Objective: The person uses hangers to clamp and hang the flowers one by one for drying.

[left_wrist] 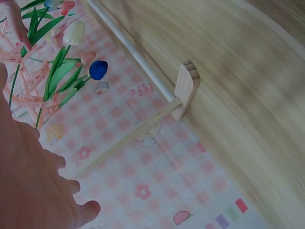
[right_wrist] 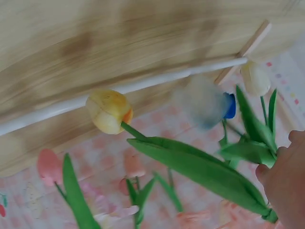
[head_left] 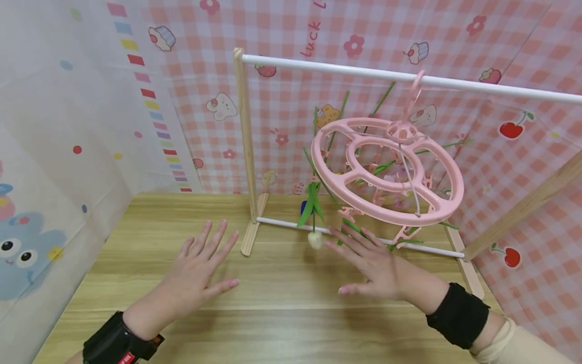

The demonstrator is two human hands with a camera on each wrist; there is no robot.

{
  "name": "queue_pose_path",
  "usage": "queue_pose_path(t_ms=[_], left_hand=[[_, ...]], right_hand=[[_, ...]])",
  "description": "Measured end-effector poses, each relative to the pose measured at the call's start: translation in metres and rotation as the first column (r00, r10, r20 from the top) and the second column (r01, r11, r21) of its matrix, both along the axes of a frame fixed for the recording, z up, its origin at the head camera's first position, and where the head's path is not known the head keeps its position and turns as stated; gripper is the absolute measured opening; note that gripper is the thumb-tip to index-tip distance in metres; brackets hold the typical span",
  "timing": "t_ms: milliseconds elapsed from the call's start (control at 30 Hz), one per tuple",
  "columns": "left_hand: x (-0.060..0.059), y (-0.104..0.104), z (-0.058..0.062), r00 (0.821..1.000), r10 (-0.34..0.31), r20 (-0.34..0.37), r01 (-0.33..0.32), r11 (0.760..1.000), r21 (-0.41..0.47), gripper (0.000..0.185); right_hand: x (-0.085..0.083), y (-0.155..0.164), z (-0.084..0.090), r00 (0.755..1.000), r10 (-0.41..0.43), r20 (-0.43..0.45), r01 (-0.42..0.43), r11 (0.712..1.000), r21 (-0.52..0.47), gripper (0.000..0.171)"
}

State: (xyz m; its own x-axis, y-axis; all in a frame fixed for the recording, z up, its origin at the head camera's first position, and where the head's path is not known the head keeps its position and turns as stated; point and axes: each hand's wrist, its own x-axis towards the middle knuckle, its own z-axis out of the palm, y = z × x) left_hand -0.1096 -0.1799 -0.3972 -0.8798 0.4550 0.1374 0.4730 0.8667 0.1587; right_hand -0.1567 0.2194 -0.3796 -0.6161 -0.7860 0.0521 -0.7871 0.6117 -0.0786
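Note:
A pink round clip hanger [head_left: 386, 215] hangs by its hook from a white rod. Several artificial tulips dangle head down from its clips, among them a white tulip [head_left: 315, 240], a blue tulip [left_wrist: 98, 70], a yellow tulip [right_wrist: 108, 112] and a pink tulip [right_wrist: 49, 167]. My right hand [head_left: 375, 263], fingers spread, is in front of the hanger's lower edge, close to green leaves; whether it touches them I cannot tell. To the left, over the table, my left hand [head_left: 193, 273] is spread out and holds nothing, apart from the flowers.
The rack has a white top rod [head_left: 318, 65], a wooden left post [head_left: 246, 136], a lower white rod [head_left: 282, 223] and a slanting right post [head_left: 527, 207]. It stands on a wood-grain table [head_left: 273, 323]. Behind it hangs a pink checked cloth [head_left: 282, 30].

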Motion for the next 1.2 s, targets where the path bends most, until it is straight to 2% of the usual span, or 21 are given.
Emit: queue_pose_path(t_ms=[200, 367, 500, 767, 867, 967, 1067, 1200], left_hand=[[-0.001, 0.006, -0.006, 1.0, -0.01, 0.001, 0.01, 1.0, 0.0, 0.084], [-0.001, 0.01, -0.006, 1.0, -0.021, 0.004, 0.021, 1.0, 0.01, 0.083], [-0.001, 0.013, -0.003, 0.999, -0.033, 0.013, 0.033, 0.999, 0.002, 0.083], [0.004, 0.016, -0.004, 0.999, -0.047, -0.025, 0.046, 0.998, -0.035, 0.086], [0.005, 0.017, -0.005, 0.998, -0.051, -0.029, 0.05, 0.998, -0.032, 0.087], [0.006, 0.016, -0.004, 0.998, -0.052, -0.023, 0.051, 0.998, -0.021, 0.087], [0.006, 0.014, -0.003, 0.999, -0.044, -0.011, 0.044, 0.999, -0.008, 0.086], [0.003, 0.009, 0.0, 1.0, -0.031, 0.004, 0.031, 0.999, 0.011, 0.086]], right_hand=[[-0.005, 0.015, 0.002, 0.997, -0.061, 0.047, 0.062, 0.998, -0.032, 0.086], [-0.002, 0.02, 0.003, 0.998, -0.063, 0.008, 0.063, 0.998, -0.013, 0.088], [0.004, 0.019, 0.001, 0.998, -0.055, -0.027, 0.055, 0.998, -0.013, 0.09], [0.017, 0.012, -0.001, 0.997, -0.066, 0.04, 0.065, 0.998, 0.019, 0.09], [0.026, 0.008, 0.0, 0.998, -0.047, 0.049, 0.045, 0.999, 0.028, 0.089], [0.04, 0.002, 0.008, 0.998, -0.01, 0.063, 0.01, 1.0, 0.005, 0.089], [0.053, 0.001, 0.025, 0.996, 0.013, 0.087, -0.01, 0.999, -0.039, 0.088], [0.062, 0.008, 0.048, 0.995, -0.022, 0.096, 0.027, 0.998, -0.052, 0.086]])
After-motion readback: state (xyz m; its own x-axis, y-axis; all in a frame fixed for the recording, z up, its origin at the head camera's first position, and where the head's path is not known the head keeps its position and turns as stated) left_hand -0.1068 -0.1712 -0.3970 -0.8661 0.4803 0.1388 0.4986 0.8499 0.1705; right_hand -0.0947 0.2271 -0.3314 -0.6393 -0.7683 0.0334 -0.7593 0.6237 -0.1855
